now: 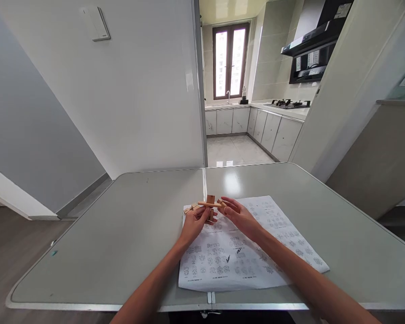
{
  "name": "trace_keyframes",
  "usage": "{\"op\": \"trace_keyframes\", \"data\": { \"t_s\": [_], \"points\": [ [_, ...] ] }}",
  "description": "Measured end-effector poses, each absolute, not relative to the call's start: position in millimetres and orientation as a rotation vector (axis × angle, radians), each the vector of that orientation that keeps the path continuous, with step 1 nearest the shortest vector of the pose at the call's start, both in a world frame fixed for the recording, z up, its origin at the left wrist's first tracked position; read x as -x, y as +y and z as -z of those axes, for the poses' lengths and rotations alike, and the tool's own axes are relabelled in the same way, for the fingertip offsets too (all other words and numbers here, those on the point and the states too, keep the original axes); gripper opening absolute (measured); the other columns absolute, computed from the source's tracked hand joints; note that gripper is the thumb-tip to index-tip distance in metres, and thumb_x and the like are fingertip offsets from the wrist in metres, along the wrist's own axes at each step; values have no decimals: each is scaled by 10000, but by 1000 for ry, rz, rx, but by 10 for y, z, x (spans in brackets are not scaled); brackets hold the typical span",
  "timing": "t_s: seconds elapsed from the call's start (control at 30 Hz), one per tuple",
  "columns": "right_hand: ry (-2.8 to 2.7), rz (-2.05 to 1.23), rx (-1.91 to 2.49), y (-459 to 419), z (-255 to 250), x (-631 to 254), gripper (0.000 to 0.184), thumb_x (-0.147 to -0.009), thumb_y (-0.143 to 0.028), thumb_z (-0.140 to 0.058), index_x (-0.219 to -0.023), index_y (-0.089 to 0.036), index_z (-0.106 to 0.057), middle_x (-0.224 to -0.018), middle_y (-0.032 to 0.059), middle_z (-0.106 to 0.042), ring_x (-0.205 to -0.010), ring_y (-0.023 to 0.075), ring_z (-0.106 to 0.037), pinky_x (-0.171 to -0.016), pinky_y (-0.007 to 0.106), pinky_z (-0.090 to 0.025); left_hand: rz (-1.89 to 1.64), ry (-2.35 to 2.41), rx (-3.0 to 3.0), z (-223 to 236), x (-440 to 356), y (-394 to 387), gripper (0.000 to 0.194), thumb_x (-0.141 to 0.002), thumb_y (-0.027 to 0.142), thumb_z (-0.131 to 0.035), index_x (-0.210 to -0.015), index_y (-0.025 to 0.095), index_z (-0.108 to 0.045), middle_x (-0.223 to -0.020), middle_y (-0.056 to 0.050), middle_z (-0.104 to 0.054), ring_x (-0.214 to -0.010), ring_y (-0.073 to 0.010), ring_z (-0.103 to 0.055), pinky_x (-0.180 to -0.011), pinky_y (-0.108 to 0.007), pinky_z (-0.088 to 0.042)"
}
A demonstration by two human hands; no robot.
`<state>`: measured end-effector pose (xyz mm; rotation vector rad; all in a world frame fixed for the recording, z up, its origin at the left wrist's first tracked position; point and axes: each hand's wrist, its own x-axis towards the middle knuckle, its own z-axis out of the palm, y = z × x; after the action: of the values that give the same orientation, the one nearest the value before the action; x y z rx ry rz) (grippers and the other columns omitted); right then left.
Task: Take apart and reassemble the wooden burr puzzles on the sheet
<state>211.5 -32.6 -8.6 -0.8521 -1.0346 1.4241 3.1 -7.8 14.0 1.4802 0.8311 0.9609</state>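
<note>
Both of my hands meet above the far left part of a printed paper sheet (243, 274). My left hand (196, 221) is closed around small wooden puzzle pieces (210, 200), one of them a flat reddish-brown block standing upright. A thin wooden stick (205, 204) runs level from the left fingers toward the right ones. My right hand (238, 211) pinches a short wooden piece (222, 203) at the stick's right end. More light wooden pieces (191, 208) lie by the sheet's far left corner, just beyond my left hand. How the pieces join is too small to tell.
The sheet carries several rows of line diagrams and lies on a grey folding table (121, 243) with a metal rim and a centre seam. A small teal bit (54, 253) is near the table's left edge. Beyond are a white wall (148, 90) and a kitchen with cabinets (224, 120).
</note>
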Motion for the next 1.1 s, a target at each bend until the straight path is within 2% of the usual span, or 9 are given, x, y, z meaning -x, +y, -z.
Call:
{"op": "trace_keyframes", "data": {
  "t_s": [0.17, 0.3, 0.4, 0.47, 0.53, 0.6, 0.63, 0.93, 1.1],
  "points": [
    [-1141, -1331, 953, -407, 27, -2036, 586, -824, -534, -820, -1337, -312, -646, -1471, 77, -618, -1374, 308, -563, -1160, 498, -447, -906, 837, -1549, -78, -54, -107, 474, -929, 585, -663, -1021, 132, -770, -933, -102, -783, -766, -225, -769, -750, -366, -656],
    [-1079, -1312, 961, -424, 7, -2005, 605, -806, -554, -826, -1321, -290, -648, -1422, 95, -650, -1375, 308, -556, -1161, 495, -435, -816, 781, -1656, -98, -61, -135, 456, -982, 576, -585, -1002, 150, -746, -997, -110, -783, -845, -228, -751, -858, -380, -618],
    [-1033, -1336, 952, -404, 41, -2017, 599, -825, -571, -805, -1314, -265, -647, -1365, 110, -679, -1320, 307, -598, -1146, 497, -444, -769, 713, -1633, -132, -67, -152, 440, -998, 559, -568, -1122, 158, -701, -1060, -119, -775, -859, -223, -742, -886, -388, -598],
    [-1024, -1352, 945, -388, 77, -2026, 587, -835, -572, -797, -1311, -261, -649, -1343, 108, -689, -1279, 304, -628, -1123, 494, -466, -781, 697, -1552, -143, -72, -162, 515, -990, 544, -597, -1348, 174, -580, -1034, -104, -778, -832, -223, -752, -886, -409, -599],
    [-1021, -1359, 951, -377, 110, -2028, 575, -837, -569, -797, -1299, -258, -655, -1321, 105, -701, -1254, 303, -646, -1109, 494, -479, -812, 700, -1472, -141, -76, -171, 720, -972, 526, -640, -1541, 192, -352, -968, -77, -783, -815, -230, -766, -887, -431, -601],
    [-1012, -1368, 954, -376, 123, -2026, 571, -836, -570, -798, -1286, -248, -659, -1293, 105, -717, -1234, 304, -660, -1108, 499, -480, -833, 703, -1427, -133, -78, -178, 875, -961, 517, -662, -1607, 185, -173, -923, -64, -783, -814, -235, -772, -885, -441, -604],
    [-1006, -1373, 951, -379, 120, -2024, 569, -837, -572, -797, -1280, -243, -660, -1280, 107, -724, -1224, 305, -668, -1109, 503, -480, -835, 702, -1419, -131, -78, -180, 906, -958, 519, -665, -1611, 172, -140, -913, -64, -782, -812, -236, -773, -881, -441, -606],
    [-1027, -1374, 976, -432, 47, -2004, 545, -834, -576, -795, -1258, -254, -677, -1296, 106, -710, -1212, 302, -663, -1095, 484, -486, -843, 728, -1482, -115, -58, -168, 836, -970, 521, -640, -1588, 161, -207, -905, -66, -780, -799, -240, -771, -870, -443, -612],
    [-1042, -1349, 931, -410, 105, -1947, 529, -823, -546, -813, -1240, -249, -681, -1180, 89, -739, -972, 247, -714, -928, 423, -556, -793, 724, -1548, -17, -80, -166, 865, -995, 509, -605, -1645, 184, -136, -959, -80, -780, -817, -240, -767, -858, -438, -613]
  ]
}}
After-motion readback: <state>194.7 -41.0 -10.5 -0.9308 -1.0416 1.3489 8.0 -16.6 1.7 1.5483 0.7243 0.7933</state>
